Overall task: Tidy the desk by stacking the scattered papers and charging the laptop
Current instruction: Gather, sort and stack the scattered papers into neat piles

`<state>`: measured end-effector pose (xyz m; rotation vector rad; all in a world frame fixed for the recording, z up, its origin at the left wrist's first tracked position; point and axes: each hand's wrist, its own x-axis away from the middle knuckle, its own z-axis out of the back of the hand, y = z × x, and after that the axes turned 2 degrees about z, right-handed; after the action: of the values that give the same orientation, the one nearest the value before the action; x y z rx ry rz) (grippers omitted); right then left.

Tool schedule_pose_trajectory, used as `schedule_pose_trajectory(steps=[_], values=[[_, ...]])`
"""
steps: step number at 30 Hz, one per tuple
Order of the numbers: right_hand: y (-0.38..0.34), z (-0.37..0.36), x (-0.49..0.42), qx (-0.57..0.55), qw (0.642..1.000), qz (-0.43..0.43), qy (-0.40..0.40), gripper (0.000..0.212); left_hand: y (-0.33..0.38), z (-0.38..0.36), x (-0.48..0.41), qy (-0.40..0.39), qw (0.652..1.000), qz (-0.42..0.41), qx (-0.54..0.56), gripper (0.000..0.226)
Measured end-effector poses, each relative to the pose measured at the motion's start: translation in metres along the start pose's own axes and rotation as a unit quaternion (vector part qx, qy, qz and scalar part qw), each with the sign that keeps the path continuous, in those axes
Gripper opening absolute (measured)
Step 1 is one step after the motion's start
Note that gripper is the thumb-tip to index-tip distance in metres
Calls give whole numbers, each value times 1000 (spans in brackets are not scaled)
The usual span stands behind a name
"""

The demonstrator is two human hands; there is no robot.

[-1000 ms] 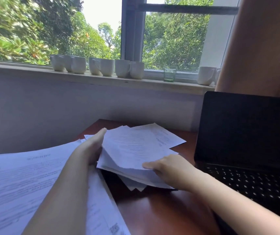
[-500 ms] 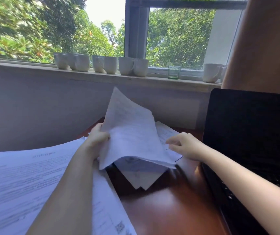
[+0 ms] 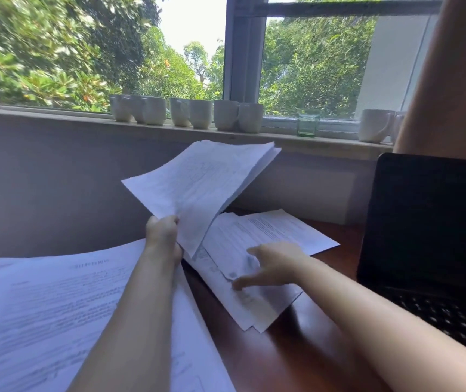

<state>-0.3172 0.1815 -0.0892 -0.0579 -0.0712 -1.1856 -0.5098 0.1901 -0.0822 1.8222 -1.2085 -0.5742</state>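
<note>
- Head view: left grip [image 3: 162,236] is closed round the lower corner of a sheaf of papers [image 3: 203,188]. The sheaf is lifted clear of the desk [image 3: 296,360] and slants up toward 1 o'clock.
- Sheaf holds several sheets, their far edges fanned slightly apart at the top.
- Right grip [image 3: 274,267] is unclenched, fingers spread and pointing toward 9 o'clock, resting on the loose sheets [image 3: 277,233] at frame centre. Motion blur here, so I cannot tell which fingertips press down.
- Loose sheets lie flat on the desk, overlapping and askew, just to the 3 o'clock side of the left grip. Their near corners point toward 6 o'clock.
- Large printed pile [image 3: 42,321] sits at 8 o'clock, partly under the left forearm. Text is too blurred to read.
- Laptop [image 3: 429,222] stands open at 3 o'clock, screen dark, keyboard showing at 4 o'clock. A strip of bare desk separates it from the loose sheets.
- Windowsill [image 3: 56,116] runs across at 12 o'clock and carries a row of white mugs [image 3: 186,113].
- Green glass [image 3: 307,124] sits at 1 o'clock and a lone white mug [image 3: 374,125] at 2 o'clock.
</note>
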Motion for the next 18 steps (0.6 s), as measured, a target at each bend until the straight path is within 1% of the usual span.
schedule_pose_trajectory(steps=[2,5,8,10,11,12,13,15,16,18], values=[[-15,-2,0,68,998,2,18,62,-1,1,-2,1,1000,5,6,35],[-22,-3,-6,65,996,0,59,58,-2,2,-6,5,1000,12,16,34],[-20,-6,-8,56,993,-17,105,39,-1,3,-8,10,1000,14,12,29],[-17,-17,-7,59,985,-40,159,16,-1,3,-6,0,1000,16,14,23],[-15,-24,-6,45,980,-62,183,16,-1,3,-5,-1,1000,16,15,22],[-11,-31,-4,17,975,-80,206,20,0,3,-4,-2,1000,14,18,20],[-7,-38,-3,-37,968,-96,231,21,1,3,-3,-2,1000,12,21,20],[2,-44,-3,-142,942,-127,277,21,2,3,-3,0,1000,8,22,19],[7,-45,-2,-163,931,-142,293,23,2,3,-3,2,1000,10,22,19],[16,-42,0,-140,923,-175,313,25,2,3,-3,4,1000,16,23,19]])
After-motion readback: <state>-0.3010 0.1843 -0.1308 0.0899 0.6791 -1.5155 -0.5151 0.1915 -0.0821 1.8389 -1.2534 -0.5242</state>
